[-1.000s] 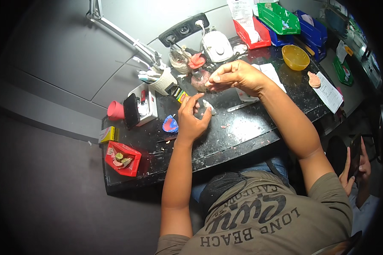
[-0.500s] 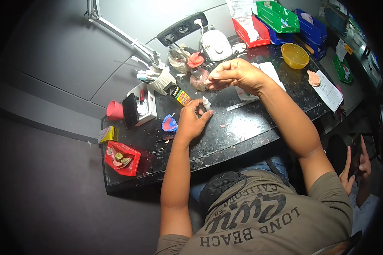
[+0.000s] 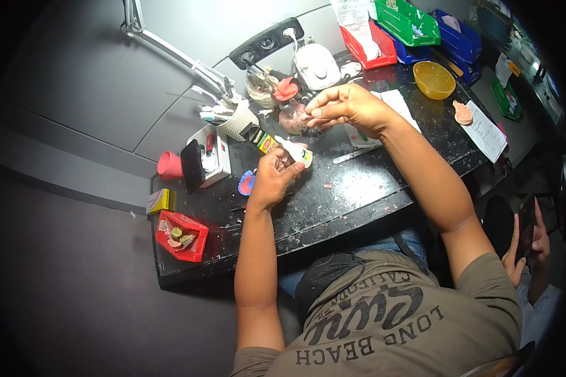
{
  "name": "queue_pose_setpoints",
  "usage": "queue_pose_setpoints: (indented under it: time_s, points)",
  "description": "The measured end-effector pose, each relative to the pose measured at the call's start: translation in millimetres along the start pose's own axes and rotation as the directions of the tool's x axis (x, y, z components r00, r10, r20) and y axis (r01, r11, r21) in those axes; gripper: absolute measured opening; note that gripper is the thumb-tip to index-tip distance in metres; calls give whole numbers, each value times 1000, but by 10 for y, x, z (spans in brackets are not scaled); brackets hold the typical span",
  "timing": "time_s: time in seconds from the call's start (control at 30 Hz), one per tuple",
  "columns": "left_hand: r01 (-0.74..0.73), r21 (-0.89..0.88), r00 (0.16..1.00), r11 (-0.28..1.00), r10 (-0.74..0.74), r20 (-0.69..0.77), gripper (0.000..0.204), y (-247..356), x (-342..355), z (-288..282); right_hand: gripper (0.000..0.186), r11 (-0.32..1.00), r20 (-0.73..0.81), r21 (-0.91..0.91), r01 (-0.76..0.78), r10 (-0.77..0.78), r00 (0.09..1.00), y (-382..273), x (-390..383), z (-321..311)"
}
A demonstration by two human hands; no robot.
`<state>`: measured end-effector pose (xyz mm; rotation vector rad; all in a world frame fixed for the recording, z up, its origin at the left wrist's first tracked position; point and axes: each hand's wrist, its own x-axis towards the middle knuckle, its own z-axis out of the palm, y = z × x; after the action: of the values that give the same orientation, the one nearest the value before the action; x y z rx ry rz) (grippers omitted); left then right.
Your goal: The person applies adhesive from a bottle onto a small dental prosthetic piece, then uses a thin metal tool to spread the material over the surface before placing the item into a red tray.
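My left hand [image 3: 277,174] grips a small white nozzle bottle [image 3: 299,152], tilted toward the upper left, beside a black, yellow and green packet [image 3: 263,139]. Above and to the right, my right hand [image 3: 343,110] is raised with finger and thumb closed on something too small to make out. Behind its fingertips sits a pinkish round container [image 3: 290,123] with a dark top. A blue-rimmed pink piece [image 3: 247,183] lies left of my left hand. A flat white tool [image 3: 346,157] lies under my right hand, by some papers [image 3: 395,103].
The black desk [image 3: 321,220] holds a red bin [image 3: 196,244], pen holder [image 3: 236,129], white machine [image 3: 317,68], yellow bowl [image 3: 435,80] and stacked bins [image 3: 405,25]. A lamp arm [image 3: 176,53] rises at left. Another person's hands [image 3: 512,267] hold a phone at lower right.
My left hand has closed on the white bottle, which stood upright, and lifted and tilted it. My right hand has risen slightly, still pinched.
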<state>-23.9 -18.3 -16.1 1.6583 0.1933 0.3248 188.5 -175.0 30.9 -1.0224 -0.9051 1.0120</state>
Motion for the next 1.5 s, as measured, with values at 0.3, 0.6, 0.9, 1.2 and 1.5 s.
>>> queue_pose_setpoints:
  time_s: [0.3, 0.6, 0.9, 1.2, 1.5]
  points:
    - [4, -21, 1000, 1000, -4, 10, 43, -44, 3, -11, 29, 997, 43, -49, 64, -62, 997, 61, -3, 100]
    - [-45, -77, 999, 996, 45, -7, 44, -21, -4, 14, 29, 999, 52, -3, 37, -37, 998, 69, 4, 97]
    - [-77, -88, 997, 993, 77, 4, 45, 59, -23, 51, 25, 998, 61, -36, 52, -50, 997, 84, 7, 90]
    - [-92, -146, 996, 985, 90, -17, 45, 66, -12, 64, 25, 997, 60, -55, 60, -57, 997, 81, 5, 93]
    - [-119, -213, 993, 970, 122, -3, 53, 97, -16, 67, 25, 998, 45, -54, 20, -18, 999, 70, 8, 84]
